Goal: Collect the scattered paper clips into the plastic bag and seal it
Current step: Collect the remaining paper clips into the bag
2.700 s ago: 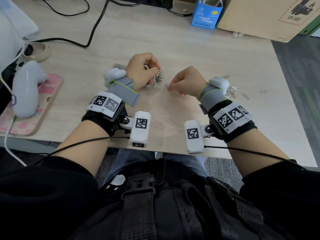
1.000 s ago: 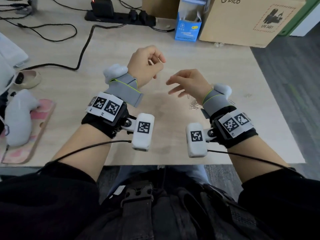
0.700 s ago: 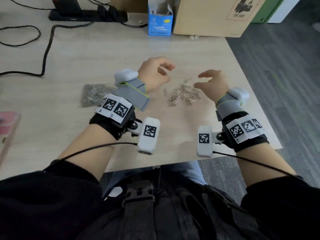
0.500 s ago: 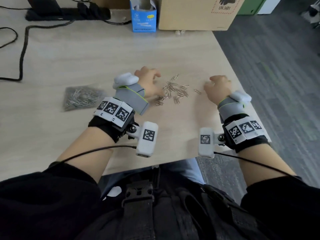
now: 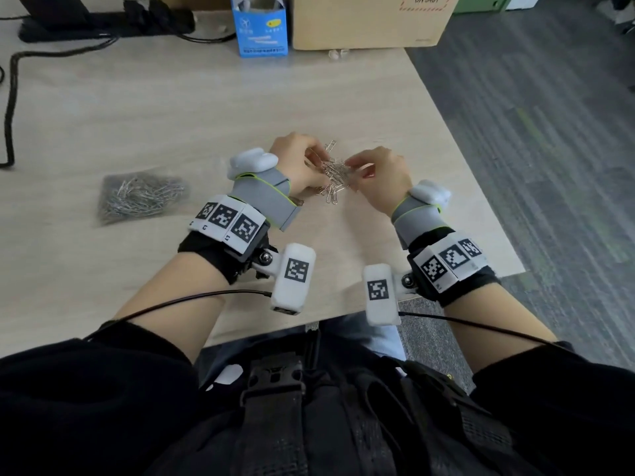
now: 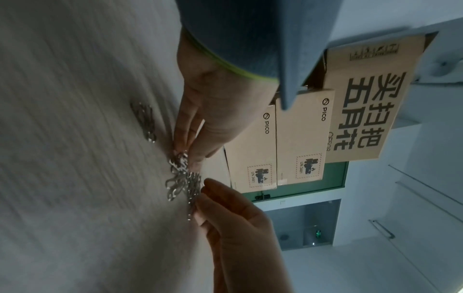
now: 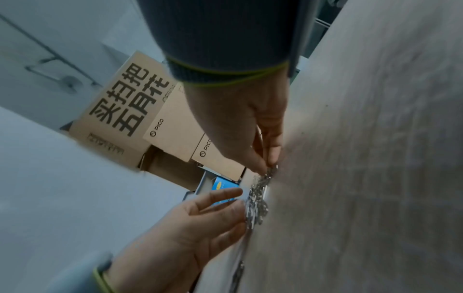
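Note:
A loose pile of silver paper clips (image 5: 335,175) lies on the wooden table near its right edge. My left hand (image 5: 316,166) and right hand (image 5: 354,166) flank it, fingertips touching the clips from both sides. In the left wrist view, the left hand (image 6: 185,156) reaches down with nearly straight fingers onto the paper clips (image 6: 180,178), and the right hand (image 6: 203,198) presses in from the other side. The right wrist view has my right hand (image 7: 269,164) at the paper clips (image 7: 258,194) and the left hand (image 7: 238,202) with spread fingers. The clear plastic bag (image 5: 142,197), holding several clips, lies flat to the left, untouched.
A blue carton (image 5: 259,29) and a cardboard box (image 5: 367,18) stand at the table's back. A black power strip (image 5: 103,22) and a cable (image 5: 13,97) lie back left. The table's right edge (image 5: 481,201) runs close to my right hand. A few clips (image 6: 146,123) lie apart.
The left hand let go of the bag, which now lies at the left. The view swung right. Both hands dropped to the loose clips and pushed them together into a tighter pile.

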